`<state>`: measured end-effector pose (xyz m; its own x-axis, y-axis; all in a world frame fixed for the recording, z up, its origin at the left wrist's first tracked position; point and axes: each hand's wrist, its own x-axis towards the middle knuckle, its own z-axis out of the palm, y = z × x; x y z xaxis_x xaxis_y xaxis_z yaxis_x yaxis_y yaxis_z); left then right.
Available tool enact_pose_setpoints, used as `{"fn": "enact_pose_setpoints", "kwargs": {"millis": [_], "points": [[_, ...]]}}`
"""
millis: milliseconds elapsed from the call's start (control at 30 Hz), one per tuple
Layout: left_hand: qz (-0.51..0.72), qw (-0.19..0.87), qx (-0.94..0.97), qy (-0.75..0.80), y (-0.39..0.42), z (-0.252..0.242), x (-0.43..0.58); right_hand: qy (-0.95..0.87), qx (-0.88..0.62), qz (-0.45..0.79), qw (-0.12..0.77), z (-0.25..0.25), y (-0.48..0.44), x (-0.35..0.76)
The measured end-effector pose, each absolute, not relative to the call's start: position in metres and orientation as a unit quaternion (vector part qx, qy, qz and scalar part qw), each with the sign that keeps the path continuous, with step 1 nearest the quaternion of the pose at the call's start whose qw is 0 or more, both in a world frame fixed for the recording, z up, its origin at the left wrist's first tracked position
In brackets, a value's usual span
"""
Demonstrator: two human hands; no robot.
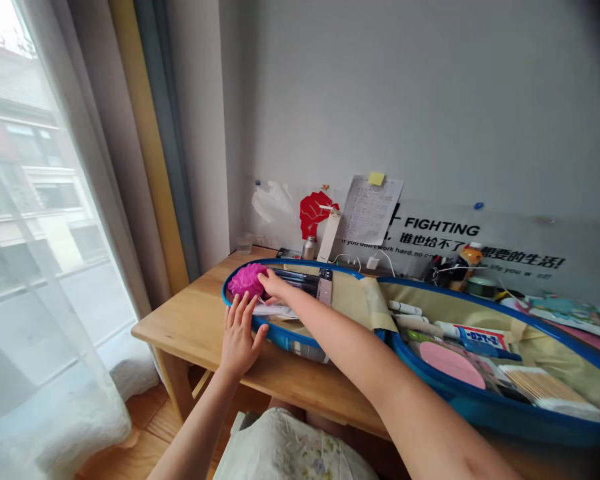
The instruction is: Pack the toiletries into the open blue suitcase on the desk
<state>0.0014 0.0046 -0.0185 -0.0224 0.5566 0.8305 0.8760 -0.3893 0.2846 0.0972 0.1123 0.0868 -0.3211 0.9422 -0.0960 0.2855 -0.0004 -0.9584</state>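
Observation:
A magenta mesh bath puff (249,280) sits at the far left end of an open, blue-rimmed case (353,272) with a beige lining. My right hand (274,288) reaches across from the right, its fingers closed on the puff's right side; some fingertips are hidden. With its fingers stretched out, my left hand (241,331) lies against the case's near rim, fingertips by the puff's lower edge. Beside my right hand, dark slim items (300,279) and a pale pink flat package (325,287) lie in the same half of the case.
The case's right half holds a toothpaste box (483,337), a pink oval item (453,365) and a pack of cotton swabs (547,385). Bottles, chargers and a white lamp (329,235) line the wooden desk's (190,328) back. A curtained window is at left.

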Motion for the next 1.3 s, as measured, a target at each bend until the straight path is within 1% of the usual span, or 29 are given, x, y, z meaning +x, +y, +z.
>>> {"fn": "enact_pose_setpoints", "kwargs": {"millis": [100,167,267,367,467,667,767,900,1033,1133,1300], "points": [[-0.487,0.171,-0.676,-0.526,0.005,-0.019,0.001,-0.706,-0.518,0.417,0.243,0.089,0.109,0.099],[-0.486,0.172,-0.676,-0.526,0.005,-0.020,0.001,-0.741,-0.532,0.354,0.208,0.093,0.109,0.100],[-0.484,0.172,-0.677,-0.527,0.005,-0.019,0.001,-0.772,-0.542,0.288,0.166,0.097,0.111,0.103],[-0.482,0.163,-0.678,-0.531,0.005,-0.018,0.001,-0.790,-0.533,0.261,0.151,0.098,0.114,0.111],[-0.480,0.159,-0.680,-0.531,0.004,-0.017,0.001,-0.804,-0.502,0.265,0.174,0.103,0.115,0.128],[-0.481,0.148,-0.680,-0.533,0.004,-0.017,0.000,-0.808,-0.443,0.287,0.261,0.129,0.101,0.202],[-0.484,0.149,-0.679,-0.531,0.003,-0.017,0.000,-0.782,-0.429,0.309,0.329,0.148,0.088,0.259],[-0.485,0.153,-0.681,-0.527,0.004,-0.018,-0.001,-0.700,-0.472,0.317,0.433,0.165,0.072,0.346],[-0.487,0.158,-0.681,-0.524,0.005,-0.018,-0.001,-0.612,-0.548,0.264,0.505,0.164,0.058,0.425],[-0.490,0.156,-0.679,-0.524,0.004,-0.018,-0.001,-0.576,-0.603,0.230,0.502,0.156,0.047,0.466],[-0.488,0.160,-0.682,-0.520,0.004,-0.018,-0.002,-0.592,-0.639,0.215,0.441,0.136,0.028,0.504]]}}
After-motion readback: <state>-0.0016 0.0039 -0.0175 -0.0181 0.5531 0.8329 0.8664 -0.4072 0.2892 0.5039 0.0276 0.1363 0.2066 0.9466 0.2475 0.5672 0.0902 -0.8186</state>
